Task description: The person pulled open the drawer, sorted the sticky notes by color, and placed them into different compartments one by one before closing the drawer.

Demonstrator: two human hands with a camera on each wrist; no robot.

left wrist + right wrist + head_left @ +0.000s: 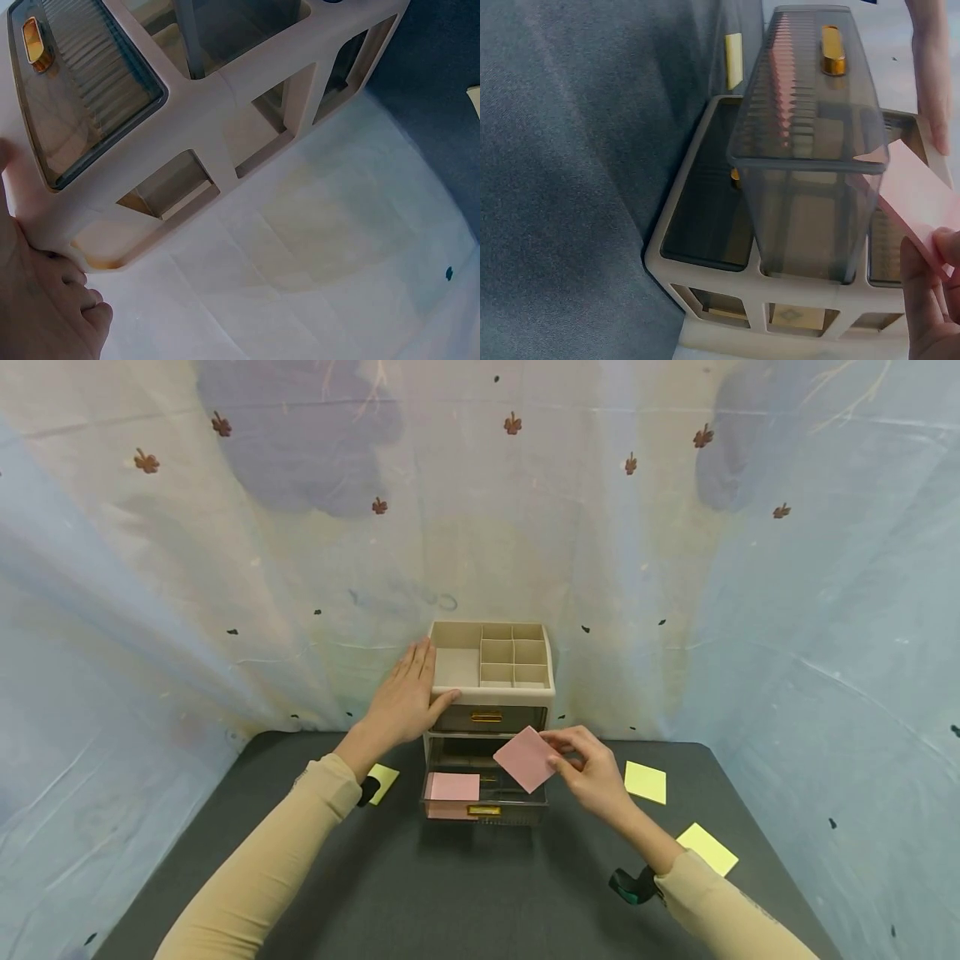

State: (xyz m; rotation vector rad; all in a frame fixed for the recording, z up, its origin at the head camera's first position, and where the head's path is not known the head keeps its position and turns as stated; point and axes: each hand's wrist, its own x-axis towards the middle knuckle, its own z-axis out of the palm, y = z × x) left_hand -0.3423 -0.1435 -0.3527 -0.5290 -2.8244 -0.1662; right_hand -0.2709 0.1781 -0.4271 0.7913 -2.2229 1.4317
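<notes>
I note the left hand (pixel 403 695), fingers straight, thumb spread, resting on the drawer unit (pixel 491 697) near the far edge of the desk (pixel 480 902). The right hand (pixel 588 770) pinches a pink pad (pixel 525 760) above the pulled-out drawer (pixel 521 814).

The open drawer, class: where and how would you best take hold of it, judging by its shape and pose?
The open drawer is probably best pinched by its gold handle, coming from the near side in the head view: the handle stands out mid-width on the front, which faces that way, while the pink notes sit inside, behind it.
</notes>
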